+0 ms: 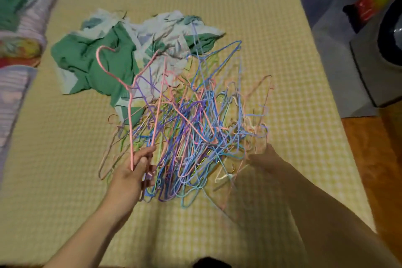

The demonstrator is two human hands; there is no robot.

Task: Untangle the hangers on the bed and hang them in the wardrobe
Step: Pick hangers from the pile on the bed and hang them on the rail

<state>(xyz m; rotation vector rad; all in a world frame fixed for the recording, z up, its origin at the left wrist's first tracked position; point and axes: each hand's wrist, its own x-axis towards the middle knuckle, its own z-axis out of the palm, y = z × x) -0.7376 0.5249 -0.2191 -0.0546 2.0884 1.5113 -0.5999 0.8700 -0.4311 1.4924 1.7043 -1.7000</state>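
Near the front edge of the bed (65, 126), toward its middle, the task is, as I judge it, only at the beginning. Going from the left, the left hand (130, 176) has its fingers curled around the lower wire of a pink hanger (130, 115), which stands up out of the pile with its hook pointing to the far left corner; it seems half freed but its lower part is not yet clear of the others. In the middle lies the tangle of hangers (195, 137), many thin wires of blue, purple, green and pink, all crossed together on the yellow checked cover. Behind it, toward the far edge, is a crumpled green and white cloth (93, 65). At the right side of the tangle the right hand (264, 156) reaches into pale orange wires; I cannot tell whether it grips them, because the fingers are hidden. No wardrobe is in view, so no hanging can be confirmed. No brand or writing can be read anywhere.
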